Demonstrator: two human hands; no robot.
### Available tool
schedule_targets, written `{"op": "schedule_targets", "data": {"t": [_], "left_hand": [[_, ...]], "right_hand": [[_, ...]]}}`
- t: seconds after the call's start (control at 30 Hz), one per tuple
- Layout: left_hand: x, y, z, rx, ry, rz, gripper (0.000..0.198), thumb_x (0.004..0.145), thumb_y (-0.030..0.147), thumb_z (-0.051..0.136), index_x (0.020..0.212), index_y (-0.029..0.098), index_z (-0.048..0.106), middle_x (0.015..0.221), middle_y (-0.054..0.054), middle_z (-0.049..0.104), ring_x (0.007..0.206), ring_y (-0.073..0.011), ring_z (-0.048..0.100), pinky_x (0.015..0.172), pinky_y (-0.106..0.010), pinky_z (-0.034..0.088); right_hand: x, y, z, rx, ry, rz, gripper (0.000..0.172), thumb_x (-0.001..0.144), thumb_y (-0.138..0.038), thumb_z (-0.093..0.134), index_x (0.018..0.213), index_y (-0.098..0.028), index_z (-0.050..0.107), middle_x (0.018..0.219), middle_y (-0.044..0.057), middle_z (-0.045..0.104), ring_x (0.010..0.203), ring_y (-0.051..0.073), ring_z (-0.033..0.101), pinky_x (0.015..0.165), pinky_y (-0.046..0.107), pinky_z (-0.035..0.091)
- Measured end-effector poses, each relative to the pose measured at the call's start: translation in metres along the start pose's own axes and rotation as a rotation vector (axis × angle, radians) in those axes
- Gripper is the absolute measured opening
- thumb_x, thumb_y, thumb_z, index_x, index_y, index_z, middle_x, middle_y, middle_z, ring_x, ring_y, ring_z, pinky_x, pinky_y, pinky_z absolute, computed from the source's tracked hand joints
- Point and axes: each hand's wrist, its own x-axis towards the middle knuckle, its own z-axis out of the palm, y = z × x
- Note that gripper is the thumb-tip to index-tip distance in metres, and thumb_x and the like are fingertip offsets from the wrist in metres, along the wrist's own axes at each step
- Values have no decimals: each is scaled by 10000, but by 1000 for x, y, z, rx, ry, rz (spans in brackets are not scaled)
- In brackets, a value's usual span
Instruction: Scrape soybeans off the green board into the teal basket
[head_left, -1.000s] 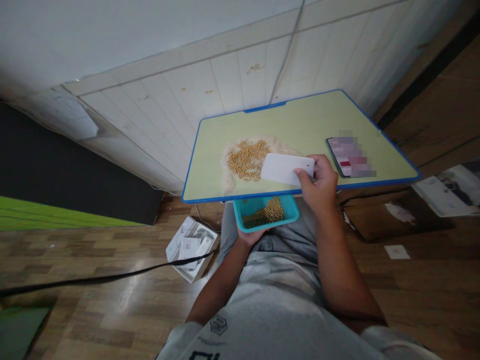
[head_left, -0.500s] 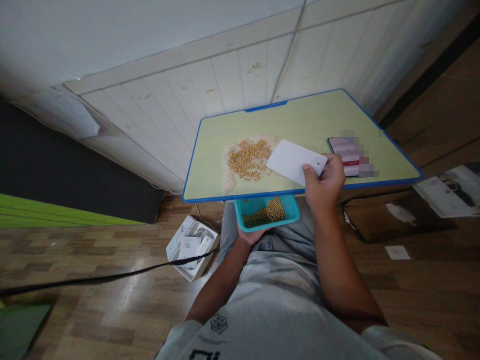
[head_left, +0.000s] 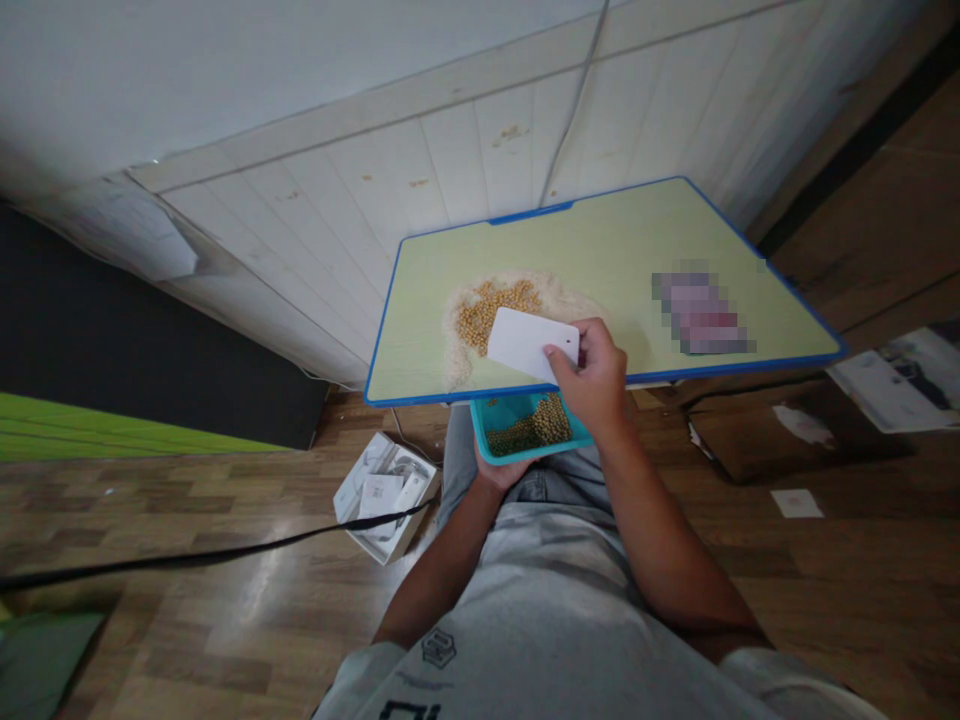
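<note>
My right hand [head_left: 596, 375] pinches a white card [head_left: 529, 342] with a small hole near one corner. The card is held over the near right side of a pile of yellow soybeans [head_left: 480, 318], hiding part of it. Pale rice-like grains [head_left: 555, 290] surround the beans on the green, blue-edged table [head_left: 615, 235]. Below the table's near edge, my left hand [head_left: 502, 472] grips a turquoise tray [head_left: 525, 457] from underneath, its fingers mostly hidden. Inside the tray lie soybeans [head_left: 551, 418] and smaller green beans [head_left: 514, 437].
A pixelated flat object [head_left: 701, 310] lies at the table's right. On the wooden floor, an open white box [head_left: 386, 495] holds a cable and papers, with a black strap [head_left: 247, 555] beside it. A brown cardboard box [head_left: 780, 430] stands lower right. Behind the table is a panelled wall [head_left: 337, 180].
My right hand and the card have moved left and slightly nearer, now covering part of the soybeans. More pale grains show where the card was. My left hand and the tray stay put.
</note>
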Motion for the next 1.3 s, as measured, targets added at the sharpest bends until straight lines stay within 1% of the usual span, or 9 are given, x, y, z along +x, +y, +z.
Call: {"op": "schedule_targets", "data": {"t": [0.17,0.3,0.47,0.53,0.7,0.83,1.0,1.17,1.3], "left_hand": [[0,-1,-2,-19,3,-7,893,1156,699,264,1884,214,447,1905,-159,541,1898,-394,233,1540,-723,79],[0,-1,-2,-15,9,-14,916,1156,725,244,1886,208,442,1885,-168,566,1887,-410,268,1535,-745,72],[3,-1,-7,-26,49,-9,877,1162,692,254,1886,238,448,1872,-163,582,1855,-416,354,1526,-755,120],[4,-1,-9,-36,28,-6,879,1160,704,267,1887,243,448,1887,-157,563,1856,-420,352,1524,-766,113],[5,0,-13,-20,15,-5,828,1163,697,285,1847,298,528,1871,-125,592,1847,-413,377,1522,-760,118],[3,0,-10,-14,27,1,838,1166,697,245,1865,309,496,1867,-115,600,1819,-413,434,1523,-761,129],[2,0,-6,-12,27,-3,883,1166,713,224,1908,269,404,1891,-124,564,1807,-423,454,1524,-758,164],[1,1,-5,0,30,-1,839,1166,669,235,1898,307,428,1868,-111,598,1803,-409,464,1513,-770,186],[0,1,-3,-8,40,-13,847,1165,675,229,1886,291,452,1881,-123,580,1824,-406,427,1520,-765,156]], "right_hand": [[6,5,-4,-41,120,-1,273,868,-380,776,988,-301,544,784,-47,675,702,199,662,625,290,462],[10,8,-9,-71,183,-17,275,870,-352,777,986,-305,533,783,-48,665,725,195,682,616,279,472],[14,14,-15,-45,186,6,304,879,-336,817,1014,-301,547,842,-22,706,788,214,720,673,304,545],[15,16,-18,-33,199,-7,301,907,-348,821,1035,-299,554,881,1,714,824,230,736,693,321,569],[20,17,-24,-95,324,-82,274,983,-435,786,1083,-300,569,928,42,699,896,274,755,693,346,586],[21,15,-26,-94,297,-74,292,974,-463,796,1070,-303,572,912,38,692,882,270,739,688,346,575],[18,14,-24,-65,241,-86,244,949,-411,782,1055,-291,597,916,23,695,856,242,721,695,330,561],[18,15,-22,-38,208,-93,248,967,-415,779,1070,-295,588,904,4,664,851,232,703,692,317,553],[17,12,-20,-38,176,-96,230,965,-417,770,1057,-296,599,887,-7,664,825,220,697,682,307,552]]}}
